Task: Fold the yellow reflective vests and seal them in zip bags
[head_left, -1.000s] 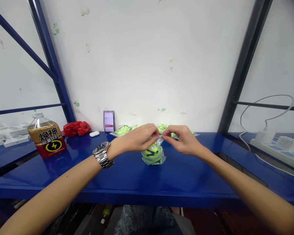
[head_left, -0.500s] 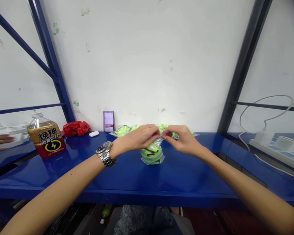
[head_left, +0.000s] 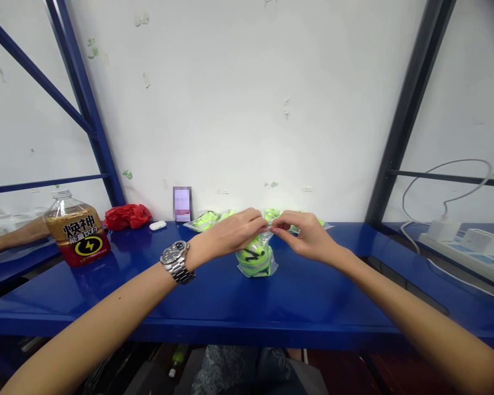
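Observation:
A clear plastic bag point(head_left: 256, 262) with bright yellow-green material inside hangs or stands over the blue table, below my hands. My left hand point(head_left: 241, 233), with a metal watch point(head_left: 177, 261) on its wrist, pinches the bag's top edge. Close beside it, my right hand point(head_left: 302, 233) pinches the same edge, its fingertips almost touching the left ones. Behind my hands, more bagged yellow-green items point(head_left: 206, 220) lie along the wall, partly hidden.
On the blue table point(head_left: 214, 307) are a large drink bottle point(head_left: 80, 233), a red plastic bag point(head_left: 127, 216), a white case point(head_left: 157, 225) and an upright phone point(head_left: 182, 204). A dark flat device point(head_left: 403, 282) and power strip point(head_left: 469, 252) are right. Another person's arm point(head_left: 20, 234) shows left.
Both of my hands keep their pinch, with only a slight shift. The bag has turned a little. At the far left, the other person's arm has reached further right, behind the bottle.

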`<act>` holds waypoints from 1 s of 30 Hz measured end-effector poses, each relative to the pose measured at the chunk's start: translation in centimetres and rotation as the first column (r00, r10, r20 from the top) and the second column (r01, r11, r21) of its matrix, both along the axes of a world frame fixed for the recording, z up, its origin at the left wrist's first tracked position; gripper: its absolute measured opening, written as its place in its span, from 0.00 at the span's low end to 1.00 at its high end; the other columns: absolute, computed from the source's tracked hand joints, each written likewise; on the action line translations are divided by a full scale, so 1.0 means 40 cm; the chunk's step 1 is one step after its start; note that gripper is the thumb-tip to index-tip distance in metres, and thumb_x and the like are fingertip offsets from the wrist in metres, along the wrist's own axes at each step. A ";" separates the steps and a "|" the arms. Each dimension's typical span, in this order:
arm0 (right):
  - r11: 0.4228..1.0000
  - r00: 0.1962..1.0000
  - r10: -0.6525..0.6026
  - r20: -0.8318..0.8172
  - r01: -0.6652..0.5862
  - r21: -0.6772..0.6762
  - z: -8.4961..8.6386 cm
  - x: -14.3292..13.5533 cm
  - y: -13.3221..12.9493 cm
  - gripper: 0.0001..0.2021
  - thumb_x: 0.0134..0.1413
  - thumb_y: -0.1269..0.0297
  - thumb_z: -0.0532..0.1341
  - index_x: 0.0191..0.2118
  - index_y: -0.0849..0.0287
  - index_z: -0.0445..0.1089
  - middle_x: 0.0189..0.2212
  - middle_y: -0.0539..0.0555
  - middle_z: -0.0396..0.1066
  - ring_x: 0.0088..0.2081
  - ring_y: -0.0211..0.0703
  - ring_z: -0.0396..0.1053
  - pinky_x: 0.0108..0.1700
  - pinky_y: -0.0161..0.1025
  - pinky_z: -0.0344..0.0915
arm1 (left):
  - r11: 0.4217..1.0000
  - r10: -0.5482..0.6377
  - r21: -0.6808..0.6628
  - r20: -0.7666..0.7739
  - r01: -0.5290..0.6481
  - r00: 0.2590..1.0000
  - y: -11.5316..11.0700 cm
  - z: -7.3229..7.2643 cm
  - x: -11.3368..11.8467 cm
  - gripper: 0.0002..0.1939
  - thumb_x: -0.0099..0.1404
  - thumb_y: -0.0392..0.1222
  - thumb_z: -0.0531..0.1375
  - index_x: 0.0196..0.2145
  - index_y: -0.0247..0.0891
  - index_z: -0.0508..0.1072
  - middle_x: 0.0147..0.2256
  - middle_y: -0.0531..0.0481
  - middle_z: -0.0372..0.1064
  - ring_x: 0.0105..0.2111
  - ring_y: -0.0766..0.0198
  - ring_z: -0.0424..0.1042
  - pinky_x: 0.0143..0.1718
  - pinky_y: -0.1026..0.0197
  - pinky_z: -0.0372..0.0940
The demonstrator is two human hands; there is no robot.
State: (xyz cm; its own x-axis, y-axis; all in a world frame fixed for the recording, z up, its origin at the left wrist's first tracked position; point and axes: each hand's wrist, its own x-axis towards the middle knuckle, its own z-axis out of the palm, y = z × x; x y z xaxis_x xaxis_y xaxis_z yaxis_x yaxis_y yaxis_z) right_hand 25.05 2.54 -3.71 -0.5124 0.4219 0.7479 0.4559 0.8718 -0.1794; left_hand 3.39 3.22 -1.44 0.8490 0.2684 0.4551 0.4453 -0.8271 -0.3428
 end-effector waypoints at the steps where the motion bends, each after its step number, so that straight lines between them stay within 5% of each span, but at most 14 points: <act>1: 1.000 1.000 0.000 0.001 0.000 0.001 0.000 0.000 0.000 0.05 0.56 0.69 0.58 0.34 0.60 0.72 0.27 0.53 0.71 0.28 0.38 0.66 0.32 0.37 0.62 | 1.000 0.004 0.011 -0.012 -0.004 1.000 0.001 -0.001 0.000 0.12 0.72 0.37 0.45 0.42 0.32 0.67 0.35 0.44 0.64 0.34 0.64 0.63 0.34 0.62 0.61; 12: 1.000 1.000 -0.010 0.011 0.010 0.008 -0.005 -0.001 0.002 0.05 0.56 0.71 0.58 0.33 0.60 0.71 0.27 0.53 0.71 0.28 0.38 0.66 0.32 0.37 0.62 | 0.997 0.027 0.076 -0.076 -0.021 0.997 0.009 -0.011 0.001 0.11 0.69 0.29 0.45 0.42 0.32 0.66 0.34 0.44 0.64 0.33 0.63 0.62 0.34 0.62 0.61; 21: 1.000 1.000 -0.007 -0.006 0.007 0.006 0.000 -0.003 -0.002 0.05 0.55 0.70 0.58 0.32 0.60 0.71 0.26 0.53 0.71 0.27 0.38 0.65 0.32 0.38 0.62 | 0.998 -0.005 -0.063 0.027 0.007 1.000 -0.005 0.001 0.006 0.10 0.72 0.36 0.45 0.40 0.33 0.64 0.34 0.45 0.63 0.33 0.65 0.62 0.35 0.62 0.61; 30: 1.000 1.000 -0.010 -0.006 0.010 0.004 0.003 -0.003 -0.005 0.05 0.55 0.70 0.58 0.32 0.60 0.71 0.26 0.53 0.71 0.27 0.38 0.66 0.31 0.37 0.63 | 0.998 0.005 -0.057 0.017 -0.004 1.000 -0.010 0.000 0.008 0.10 0.71 0.34 0.44 0.39 0.33 0.64 0.34 0.44 0.63 0.33 0.64 0.62 0.34 0.61 0.61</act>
